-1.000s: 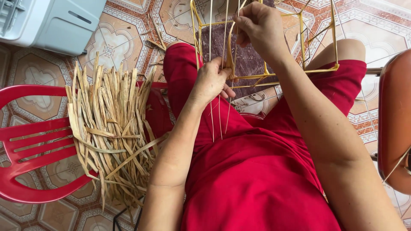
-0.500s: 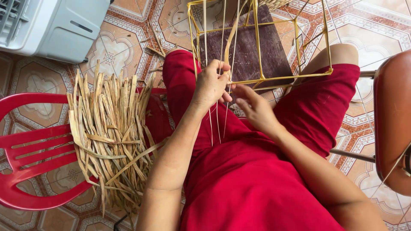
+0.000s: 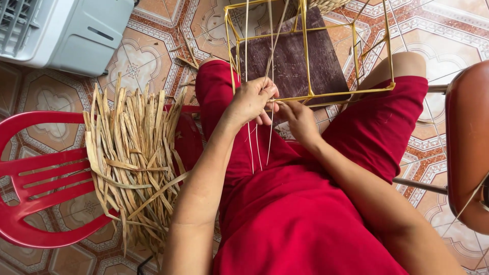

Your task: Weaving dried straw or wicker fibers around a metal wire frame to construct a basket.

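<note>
Patterned tile floor (image 3: 153, 56); red plastic chair (image 3: 35, 178) left.

We are seeing the wire frame (image 3: 326, 56) sitting at twelve o'clock on the person's knees, the reed bundle (image 3: 132, 163) lying at nine on the plastic chair (image 3: 35, 173), the fan housing (image 3: 61, 30) standing at eleven.

Dried straw bundle (image 3: 130, 163) on the red chair (image 3: 35, 178) is crowding the left; yellow wire frame (image 3: 310, 56) is blocking ahead, lap staying open.
</note>
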